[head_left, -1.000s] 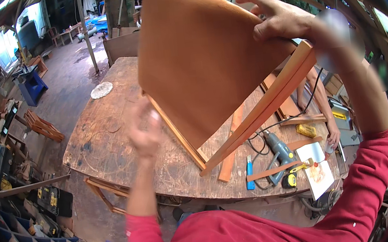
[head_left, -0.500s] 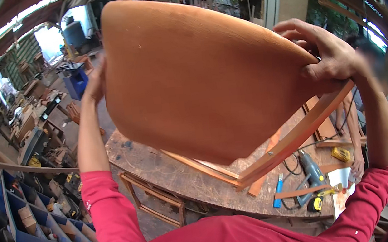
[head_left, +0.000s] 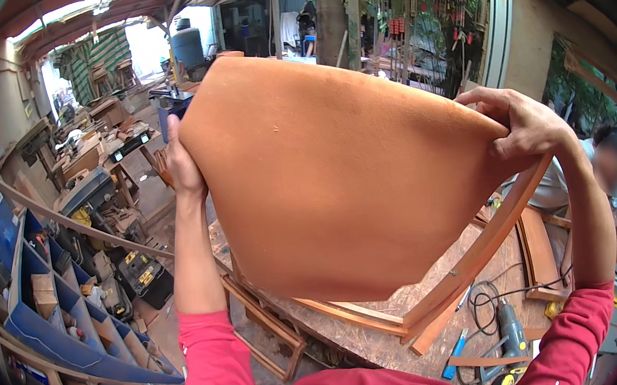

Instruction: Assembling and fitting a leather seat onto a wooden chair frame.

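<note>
A broad tan leather-covered panel [head_left: 322, 176] is held up in front of me, with a smooth face and notched lower right corner. My left hand [head_left: 185, 161] grips its left edge, the thumb pointing up and the other fingers mostly hidden behind. Over the upper right edge curl the fingers of my right hand [head_left: 525, 122], its thumb pressed on the near face. Below and behind the panel is a wooden frame [head_left: 483, 252], whose curved rail rises toward my right wrist. The panel hides much of the frame; whether they touch I cannot tell.
On the workbench [head_left: 356, 343] lie a heat gun [head_left: 510, 325] with its cord, a blue cutter knife [head_left: 455, 354] and a tape measure [head_left: 509, 380]. A person [head_left: 551, 184] is at the right. Blue compartment shelving [head_left: 77, 363] and toolboxes [head_left: 143, 276] stand at left.
My view has tilted upward, so the bench sits lower in the picture. The panel's upper left corner leans farther right. Both hands keep hold of it.
</note>
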A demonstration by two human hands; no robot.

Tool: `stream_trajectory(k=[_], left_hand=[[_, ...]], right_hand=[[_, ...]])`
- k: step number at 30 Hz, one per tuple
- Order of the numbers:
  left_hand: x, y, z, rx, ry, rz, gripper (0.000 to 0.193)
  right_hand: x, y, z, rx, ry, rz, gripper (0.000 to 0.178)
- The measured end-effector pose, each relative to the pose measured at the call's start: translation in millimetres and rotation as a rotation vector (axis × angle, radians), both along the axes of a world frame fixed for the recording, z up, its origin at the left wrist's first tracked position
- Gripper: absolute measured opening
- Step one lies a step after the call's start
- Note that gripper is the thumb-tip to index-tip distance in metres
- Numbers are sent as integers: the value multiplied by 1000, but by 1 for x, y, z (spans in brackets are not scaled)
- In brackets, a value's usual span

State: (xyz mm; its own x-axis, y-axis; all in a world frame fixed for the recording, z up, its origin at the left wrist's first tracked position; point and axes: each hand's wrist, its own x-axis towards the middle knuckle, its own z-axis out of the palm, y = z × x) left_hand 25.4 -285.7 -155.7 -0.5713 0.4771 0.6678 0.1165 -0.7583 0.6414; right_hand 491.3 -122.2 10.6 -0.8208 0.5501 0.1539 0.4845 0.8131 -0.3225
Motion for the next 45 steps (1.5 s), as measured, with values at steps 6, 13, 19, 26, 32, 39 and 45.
stream_trajectory(k=[6,13,19,26,32,39,45], left_hand=[[22,-31,-39,-239,110,275,28],[-23,18,-109,-400,3,226,31],[-35,29,-117,-569,286,719,27],[28,47,35,251,778,867,23],[113,132,58,103,1185,783,45],[171,85,-182,-373,1528,-87,41],[186,34,-323,-728,-366,-309,60]], right_hand=[[-21,8,1,21,-53,18,88],[-57,21,4,-21,-116,29,91],[-59,37,-1,-34,-80,3,76],[-62,30,-2,111,-152,-37,80],[-62,22,-7,189,-145,-65,82],[-63,31,-8,140,-137,-26,80],[-60,42,-14,137,-36,37,79]])
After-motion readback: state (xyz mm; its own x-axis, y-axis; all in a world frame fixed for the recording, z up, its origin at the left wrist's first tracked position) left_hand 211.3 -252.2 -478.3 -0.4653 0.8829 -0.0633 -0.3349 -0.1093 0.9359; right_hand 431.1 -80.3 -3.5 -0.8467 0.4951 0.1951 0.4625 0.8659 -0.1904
